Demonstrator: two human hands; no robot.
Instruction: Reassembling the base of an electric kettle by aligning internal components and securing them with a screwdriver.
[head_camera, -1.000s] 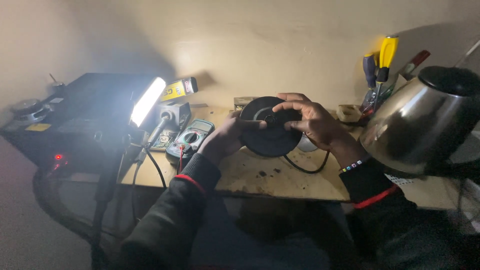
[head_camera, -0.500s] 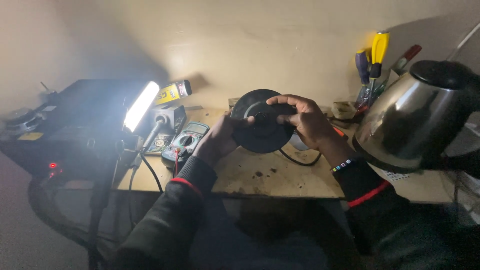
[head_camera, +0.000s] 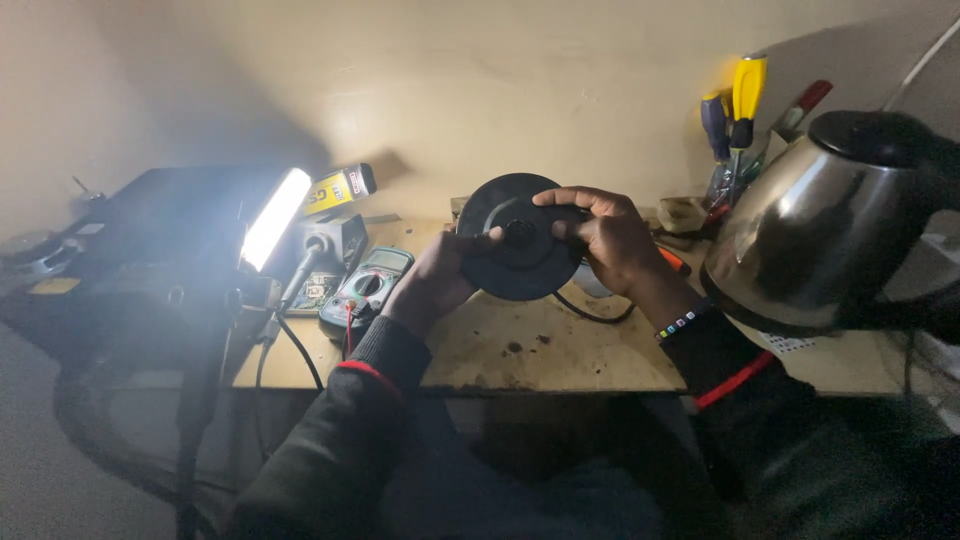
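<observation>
Both hands grip black round base; underside details murky.

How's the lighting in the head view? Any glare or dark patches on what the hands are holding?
Head view: the lamp bar at left is blown out white, with haze around it; the black disc, held by the left hand and right hand, is nearly featureless; the steel kettle carries soft reflections; below the table edge everything sinks into shadow.
</observation>
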